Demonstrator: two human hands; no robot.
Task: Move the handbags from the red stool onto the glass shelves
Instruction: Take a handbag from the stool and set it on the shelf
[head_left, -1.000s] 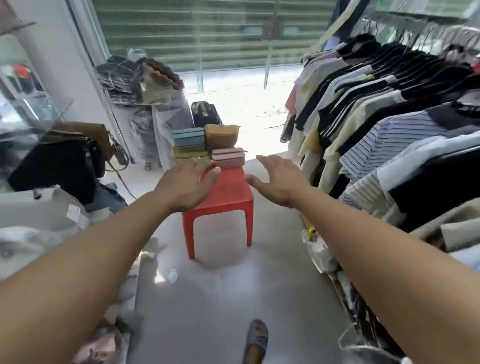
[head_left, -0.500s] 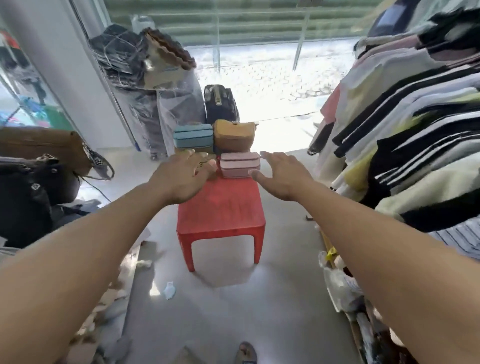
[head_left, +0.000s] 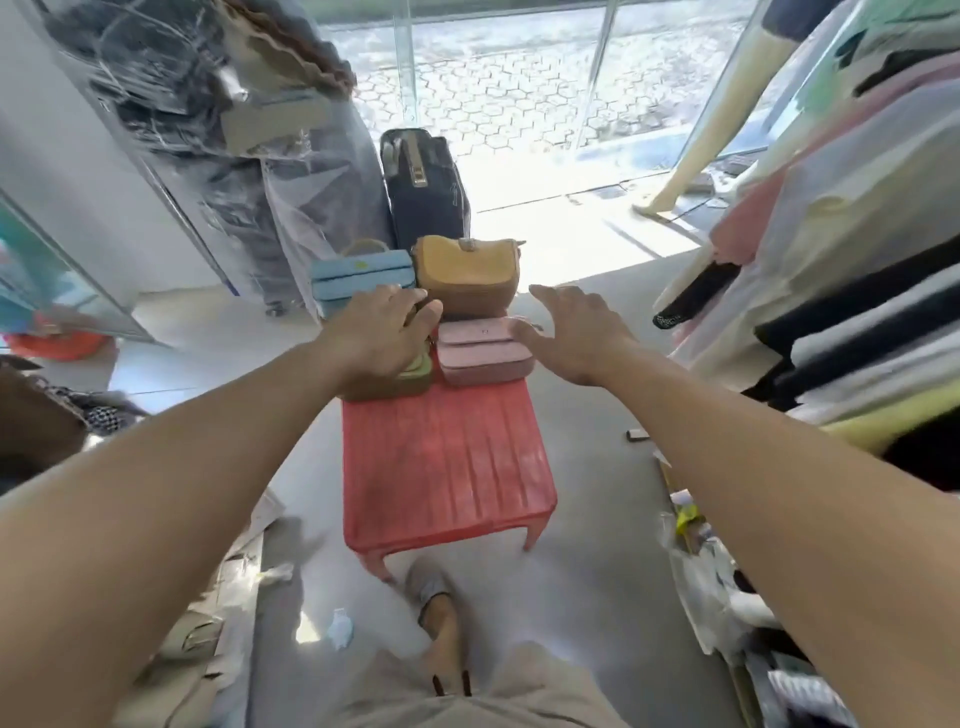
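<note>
A red plastic stool (head_left: 447, 467) stands on the floor in front of me. At its far end sit several small handbags: a light blue one (head_left: 358, 273) on top at the left, a mustard one (head_left: 467, 275) at the right, a pink one (head_left: 483, 351) in front, and an olive green one (head_left: 410, 376) low at the left. My left hand (head_left: 382, 338) hovers with spread fingers over the green and blue bags. My right hand (head_left: 576, 332) reaches beside the pink bag, thumb near its top edge. Neither hand holds anything.
A black suitcase (head_left: 423, 187) stands behind the stool. Plastic-wrapped bundles (head_left: 234, 130) lean at the back left. A rack of hanging clothes (head_left: 841, 249) fills the right side. A glass panel edge (head_left: 62, 270) shows at the left. My foot (head_left: 441, 623) is by the stool.
I have stepped closer and the view tilted down over the stool. Both hands have moved forward to the bags, the left over the green one, the right beside the pink one.
</note>
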